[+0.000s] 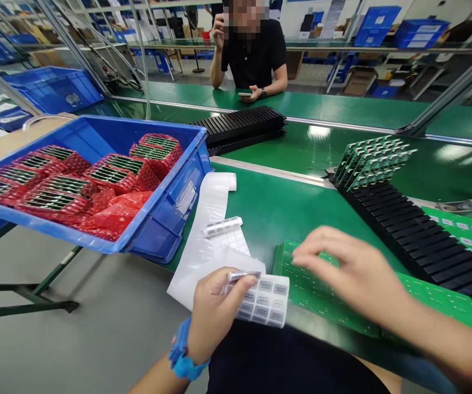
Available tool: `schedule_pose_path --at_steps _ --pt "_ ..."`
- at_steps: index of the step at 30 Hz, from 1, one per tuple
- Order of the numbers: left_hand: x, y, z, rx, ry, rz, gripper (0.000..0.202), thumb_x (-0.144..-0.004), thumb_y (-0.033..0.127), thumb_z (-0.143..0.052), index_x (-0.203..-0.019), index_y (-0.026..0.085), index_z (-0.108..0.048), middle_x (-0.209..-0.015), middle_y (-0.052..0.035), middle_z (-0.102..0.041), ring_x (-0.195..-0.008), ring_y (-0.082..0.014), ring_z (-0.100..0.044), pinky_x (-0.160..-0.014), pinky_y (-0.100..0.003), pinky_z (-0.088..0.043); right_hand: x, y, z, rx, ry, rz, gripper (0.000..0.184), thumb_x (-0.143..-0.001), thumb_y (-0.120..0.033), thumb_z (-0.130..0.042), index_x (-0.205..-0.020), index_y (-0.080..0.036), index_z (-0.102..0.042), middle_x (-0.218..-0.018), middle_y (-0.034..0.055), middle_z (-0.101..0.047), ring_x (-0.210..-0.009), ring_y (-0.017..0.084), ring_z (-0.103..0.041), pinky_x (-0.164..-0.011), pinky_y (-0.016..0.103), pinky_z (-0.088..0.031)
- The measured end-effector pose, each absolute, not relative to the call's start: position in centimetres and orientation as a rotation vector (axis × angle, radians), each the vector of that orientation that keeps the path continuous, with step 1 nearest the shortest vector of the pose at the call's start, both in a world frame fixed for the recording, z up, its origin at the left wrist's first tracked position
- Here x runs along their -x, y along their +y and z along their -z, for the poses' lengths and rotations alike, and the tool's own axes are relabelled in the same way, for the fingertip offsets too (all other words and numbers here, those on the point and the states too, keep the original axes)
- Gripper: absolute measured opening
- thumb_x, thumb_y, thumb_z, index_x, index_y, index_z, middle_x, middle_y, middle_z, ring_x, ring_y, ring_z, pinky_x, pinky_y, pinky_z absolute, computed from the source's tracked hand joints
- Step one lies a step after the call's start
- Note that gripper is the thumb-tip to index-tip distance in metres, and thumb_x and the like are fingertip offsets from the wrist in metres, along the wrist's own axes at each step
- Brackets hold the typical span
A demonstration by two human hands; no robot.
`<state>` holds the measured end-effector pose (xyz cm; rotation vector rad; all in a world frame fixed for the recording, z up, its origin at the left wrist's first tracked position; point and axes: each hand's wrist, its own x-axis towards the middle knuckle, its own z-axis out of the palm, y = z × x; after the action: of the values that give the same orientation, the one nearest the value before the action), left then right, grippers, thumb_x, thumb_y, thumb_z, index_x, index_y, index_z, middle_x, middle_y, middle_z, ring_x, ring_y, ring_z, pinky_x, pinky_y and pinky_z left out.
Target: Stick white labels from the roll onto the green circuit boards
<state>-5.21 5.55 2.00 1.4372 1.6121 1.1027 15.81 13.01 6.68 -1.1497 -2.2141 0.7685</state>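
Green bench (268,219) | left hand (215,312): curled label sheet (266,301) | right hand (350,268): green PCB (318,295)

Blue plastic crate (165,219) w/ PCBs in red bags (112,216) at left; black slotted rack (239,127) on green bench (313,104); co-worker (254,60) behind, w/ phone (244,94).

Electronics assembly floor, green conveyor line (285,219), blue plastic crate (157,230); racked circuit boards (371,164)

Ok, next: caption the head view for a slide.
Left hand holds a white sheet of printed labels beside a green circuit-board panel under the right hand.
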Motion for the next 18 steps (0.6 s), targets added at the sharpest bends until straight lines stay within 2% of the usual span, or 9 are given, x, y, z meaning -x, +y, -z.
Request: schedule_pose_path --at_steps 2,4,6,8,11,18 --pt "5.9 5.5 -2.4 -1.612 1.409 -0.948 0.015 -0.079 0.029 -0.062 -0.068 0.02 -0.066 -0.061 0.0004 -0.065 -0.057 -0.0126 -0.059 -0.055 -0.021 -0.046 -16.8 15.2 -6.9 1.421 -2.145 -0.891 0.02 -0.083 -0.037 -0.054 -0.074 -0.022 -0.064 -0.081 0.003 -0.065 -0.075 0.017 -0.059 -0.068 0.03 -0.046" --pt "6.0 5.4 -2.7 -1.788 1.131 -0.78 0.01 -0.079 0.029 -0.063 -0.074 0.021 -0.068 -0.078 -0.0014 -0.07 -0.071 -0.014 -0.063 -0.067 -0.023 -0.049 -17.5 16.8 -6.2 1.572 -2.168 -1.074 0.024 -0.08 -0.041 -0.055 -0.073 -0.021 -0.065 -0.077 0.0024 -0.066 -0.071 0.017 -0.059 -0.064 0.029 -0.046" --pt "5.2 5.2 -2.6 -1.918 0.955 -0.68 0.008 -0.079 0.03 -0.064 -0.078 0.023 -0.068 -0.099 -0.0017 -0.07 -0.089 -0.0156 -0.063 -0.082 -0.025 -0.048 -17.6 17.6 -5.0 1.628 -2.209 -1.232 0.026 -0.079 -0.041 -0.053 -0.071 -0.019 -0.064 -0.071 0.0017 -0.065 -0.066 0.016 -0.058 -0.061 0.027 -0.044" --pt "4.0 5.1 -2.2 -2.01 0.914 -0.659 0.01 -0.079 0.032 -0.063 -0.079 0.022 -0.068 -0.11 -0.0012 -0.067 -0.1 -0.0168 -0.06 -0.089 -0.027 -0.046 -17.3 17.6 -3.7 1.65 -2.225 -1.27 0.026 -0.08 -0.04 -0.052 -0.071 -0.018 -0.063 -0.068 0.0014 -0.063 -0.062 0.015 -0.055 -0.058 0.027 -0.042" --pt "2.4 4.9 -1.3 -2.089 0.921 -0.702 0.014 -0.08 0.034 -0.061 -0.081 0.021 -0.067 -0.112 -0.0024 -0.066 -0.104 -0.0178 -0.059 -0.091 -0.028 -0.045 -16.6 17.1 -2.6 1.651 -2.232 -1.224 0.025 -0.08 -0.038 -0.051 -0.072 -0.017 -0.063 -0.066 0.0015 -0.062 -0.06 0.014 -0.053 -0.055 0.026 -0.04" --pt "1.9 4.9 -0.7 -2.105 0.978 -0.733 0.014 -0.082 0.033 -0.059 -0.081 0.022 -0.067 -0.106 -0.0036 -0.069 -0.1 -0.0185 -0.061 -0.088 -0.03 -0.048 -16.6 16.9 -2.3 1.617 -2.243 -1.167 0.022 -0.081 -0.035 -0.051 -0.074 -0.018 -0.063 -0.068 0.0017 -0.063 -0.061 0.014 -0.054 -0.055 0.026 -0.04"
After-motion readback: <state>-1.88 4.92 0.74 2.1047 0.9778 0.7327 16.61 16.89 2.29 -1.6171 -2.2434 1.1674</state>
